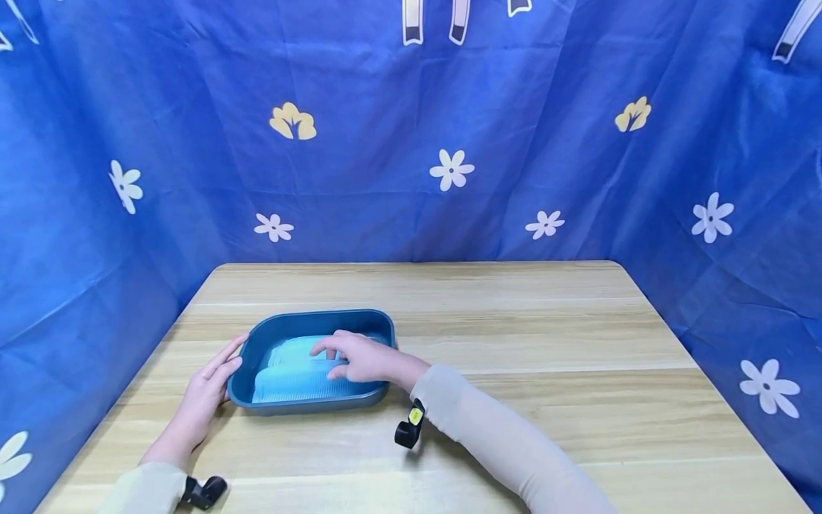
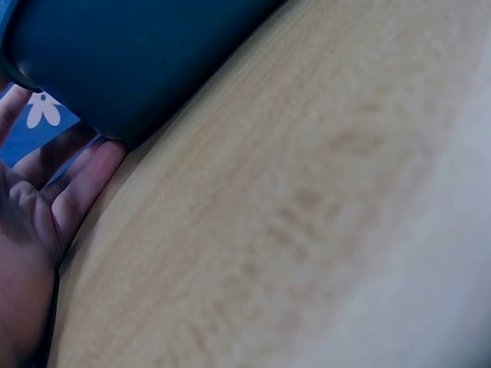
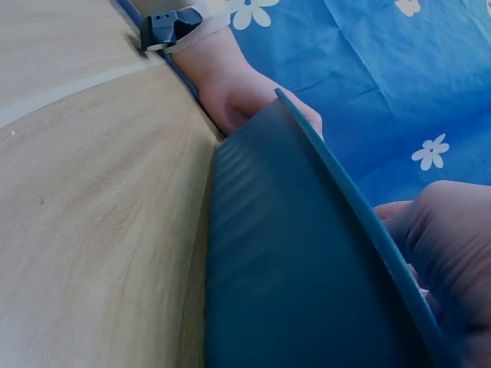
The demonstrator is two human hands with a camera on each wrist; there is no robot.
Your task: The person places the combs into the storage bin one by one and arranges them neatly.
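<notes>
A dark teal plastic basin sits on the left part of the table. Inside lies a light blue thing with fine ridges, partly covered by my right hand. My left hand steadies the basin's left end, its fingers fairly straight against the outer wall and its thumb at the rim. My right hand reaches over the right rim into the basin. Its fingers bend loosely over the light blue thing, with thumb and index finger apart. In the right wrist view the basin wall hides most of its fingertips.
The wooden table extends to the right and in front of the basin. A blue curtain with flower prints surrounds it at the back and sides. Small black cameras are strapped to both wrists.
</notes>
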